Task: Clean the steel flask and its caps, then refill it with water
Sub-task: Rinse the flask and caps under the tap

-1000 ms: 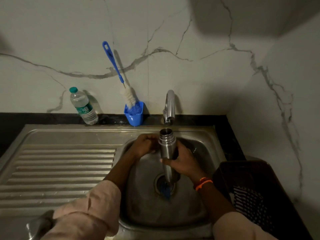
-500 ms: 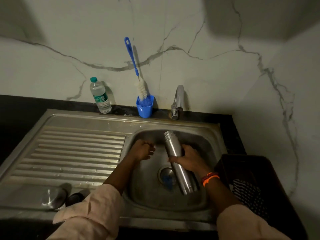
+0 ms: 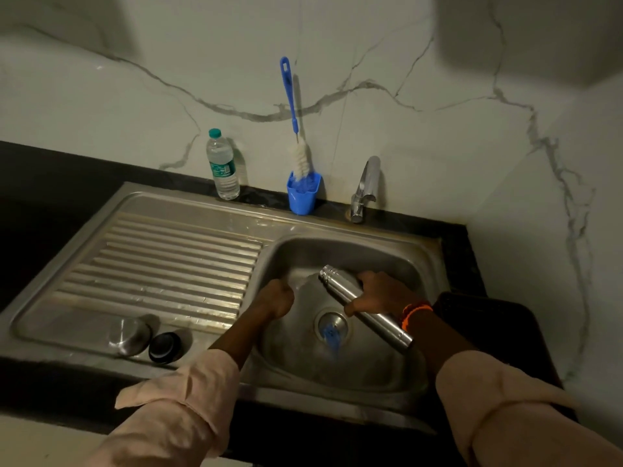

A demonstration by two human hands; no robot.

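Over the sink (image 3: 435, 254), right hand (image 3: 381, 293) clamped round flask (image 3: 340, 286), mouth up-left, base down-right.

Home kitchen, steel sink (image 3: 435, 251) with drainboard, tap (image 3: 365, 187), marble wall

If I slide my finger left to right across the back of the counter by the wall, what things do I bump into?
Water bottle → blue cup holding the brush → tap.
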